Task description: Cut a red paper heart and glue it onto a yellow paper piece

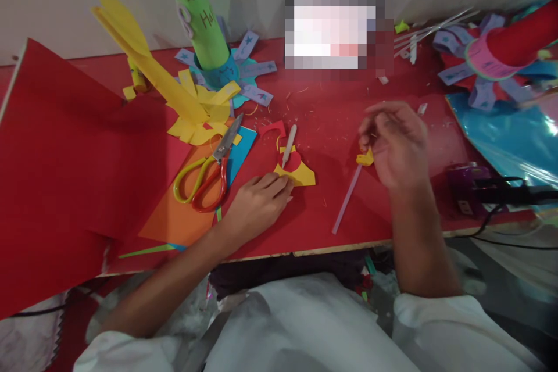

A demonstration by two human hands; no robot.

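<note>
My left hand [262, 202] lies on the red tabletop, fingers stretched out and tips touching a cut yellow paper piece [305, 175]. On that piece are a red paper circle [296, 160] and a slim white pen-like stick [289, 145]. My right hand [400, 142] is raised over the table with its fingers curled in; what they pinch, if anything, is too small to make out. Beside its palm is a small yellow folded piece [364, 157], at the upper end of a pale translucent stick [347, 200].
Scissors [215, 171] lie left on orange paper [174, 209]. Behind them stand a yellow paper model [165, 84] and a green paper tube [203, 23]. A purple glue gun [473, 186] with a black cable sits right, near blue wrapped sheets [497, 133]. Red board [56, 174] rises at left.
</note>
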